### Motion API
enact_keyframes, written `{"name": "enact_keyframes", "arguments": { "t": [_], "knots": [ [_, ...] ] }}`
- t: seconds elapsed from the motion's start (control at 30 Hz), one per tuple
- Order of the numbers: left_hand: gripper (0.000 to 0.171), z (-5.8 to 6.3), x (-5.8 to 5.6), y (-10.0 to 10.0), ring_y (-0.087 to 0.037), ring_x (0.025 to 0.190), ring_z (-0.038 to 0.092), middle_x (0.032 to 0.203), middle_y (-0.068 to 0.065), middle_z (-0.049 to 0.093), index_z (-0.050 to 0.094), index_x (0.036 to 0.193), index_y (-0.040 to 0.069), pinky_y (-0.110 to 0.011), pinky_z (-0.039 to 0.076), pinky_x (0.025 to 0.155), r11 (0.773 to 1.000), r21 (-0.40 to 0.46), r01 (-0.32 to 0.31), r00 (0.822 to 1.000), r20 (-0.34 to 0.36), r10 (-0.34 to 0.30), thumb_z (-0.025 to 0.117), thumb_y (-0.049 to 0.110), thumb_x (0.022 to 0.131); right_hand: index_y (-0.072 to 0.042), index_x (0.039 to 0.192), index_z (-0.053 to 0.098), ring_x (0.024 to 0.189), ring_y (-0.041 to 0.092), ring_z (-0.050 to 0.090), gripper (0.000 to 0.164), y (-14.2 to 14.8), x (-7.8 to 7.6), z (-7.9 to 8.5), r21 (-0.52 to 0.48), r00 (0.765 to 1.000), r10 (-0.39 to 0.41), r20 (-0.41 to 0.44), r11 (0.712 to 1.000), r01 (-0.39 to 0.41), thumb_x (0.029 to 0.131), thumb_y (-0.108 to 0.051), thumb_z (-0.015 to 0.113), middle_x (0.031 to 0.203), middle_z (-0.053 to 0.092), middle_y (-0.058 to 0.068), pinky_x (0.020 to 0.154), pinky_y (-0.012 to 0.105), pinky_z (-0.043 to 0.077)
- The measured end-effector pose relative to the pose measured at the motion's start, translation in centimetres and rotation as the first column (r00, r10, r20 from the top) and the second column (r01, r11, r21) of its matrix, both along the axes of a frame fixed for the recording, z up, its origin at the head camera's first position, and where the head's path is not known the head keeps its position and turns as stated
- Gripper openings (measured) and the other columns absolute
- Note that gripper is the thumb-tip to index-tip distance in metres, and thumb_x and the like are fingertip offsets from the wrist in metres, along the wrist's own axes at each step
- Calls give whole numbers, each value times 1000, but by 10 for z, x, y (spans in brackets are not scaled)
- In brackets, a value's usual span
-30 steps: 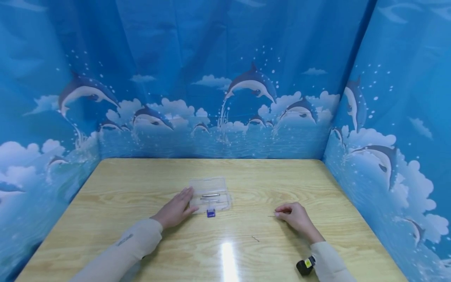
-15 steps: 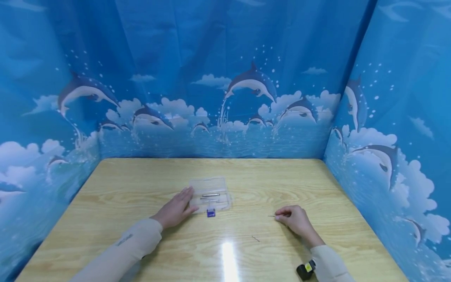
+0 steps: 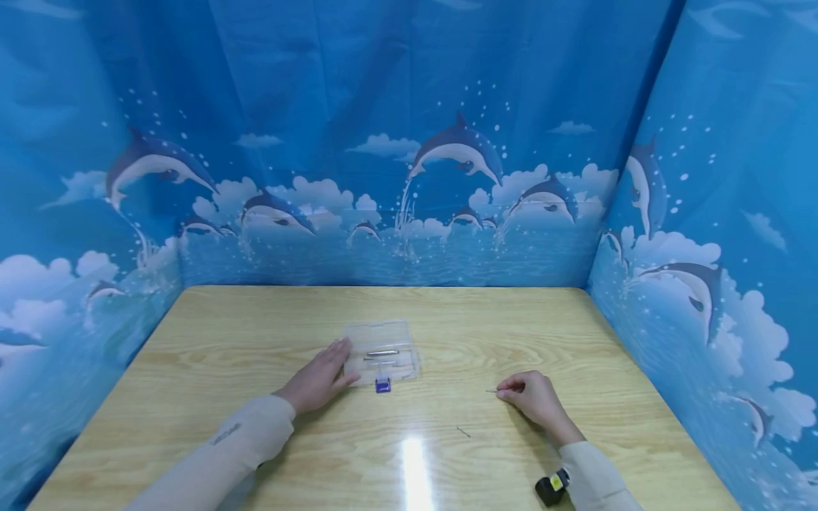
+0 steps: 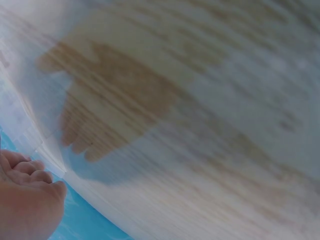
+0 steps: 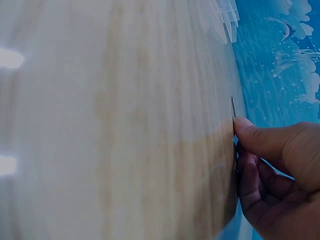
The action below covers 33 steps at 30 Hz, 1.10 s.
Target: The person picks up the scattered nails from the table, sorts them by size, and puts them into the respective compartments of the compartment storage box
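My left hand (image 3: 319,376) lies flat with straight fingers along the left side of an open clear plastic case (image 3: 377,333). In the left wrist view its curled-looking fingertips (image 4: 40,175) show at the lower left corner. Inside the case lie a silver metal rod (image 3: 382,353) and thinner metal pieces (image 3: 380,363). To the right, my right hand (image 3: 533,397) pinches a thin metal pin (image 3: 491,391) between thumb and fingers, low over the table. The right wrist view shows the pin (image 5: 233,107) sticking out past the thumb tip; its other end is hidden in the fingers.
A small purple clasp-like piece (image 3: 383,385) sits at the case's front edge. Another thin metal piece (image 3: 463,431) lies on the wooden table (image 3: 287,305) between the hands. Blue dolphin-print curtains (image 3: 358,106) stand behind and beside the table.
The right hand has shifted only slightly with the pin still pinched, which shows a little more clearly past the fingertips. The left hand and the case have not moved.
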<state>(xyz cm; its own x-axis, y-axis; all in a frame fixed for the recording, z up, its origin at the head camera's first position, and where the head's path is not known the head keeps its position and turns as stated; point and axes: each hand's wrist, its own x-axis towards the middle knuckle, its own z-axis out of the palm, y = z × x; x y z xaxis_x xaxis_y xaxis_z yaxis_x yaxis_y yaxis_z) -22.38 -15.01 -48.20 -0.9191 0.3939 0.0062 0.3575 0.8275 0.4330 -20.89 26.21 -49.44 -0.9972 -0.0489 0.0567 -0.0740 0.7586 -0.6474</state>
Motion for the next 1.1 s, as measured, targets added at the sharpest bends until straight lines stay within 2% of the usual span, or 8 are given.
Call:
{"name": "enact_keyframes", "arguments": {
  "t": [0.3,0.8,1.1],
  "knots": [
    [70,-1,-1,0,-34,145,18,156,-18,23,25,149,-3,-47,17,119,1000,3,4,1000,-5,-4,48,41,100,-4,80,73,68,9,58,12,-1,0,2,4,1000,16,13,1000,-16,84,-16,75,76,68,-3,60,21,48],
    [73,-4,-3,-1,-33,145,17,157,-16,21,23,150,-1,-46,17,119,1000,-12,-4,1000,-1,4,47,46,99,-9,79,72,67,8,57,6,-3,0,2,30,999,33,1,999,-33,84,-7,72,74,66,-4,60,21,48],
    [72,-4,-1,-2,-34,145,17,157,-17,22,23,150,-2,-47,16,119,1000,5,2,1000,-2,-2,47,43,100,-5,80,71,70,8,57,7,-29,-7,8,-57,999,35,9,998,-35,86,-9,72,76,67,-2,65,22,48]
  ]
}}
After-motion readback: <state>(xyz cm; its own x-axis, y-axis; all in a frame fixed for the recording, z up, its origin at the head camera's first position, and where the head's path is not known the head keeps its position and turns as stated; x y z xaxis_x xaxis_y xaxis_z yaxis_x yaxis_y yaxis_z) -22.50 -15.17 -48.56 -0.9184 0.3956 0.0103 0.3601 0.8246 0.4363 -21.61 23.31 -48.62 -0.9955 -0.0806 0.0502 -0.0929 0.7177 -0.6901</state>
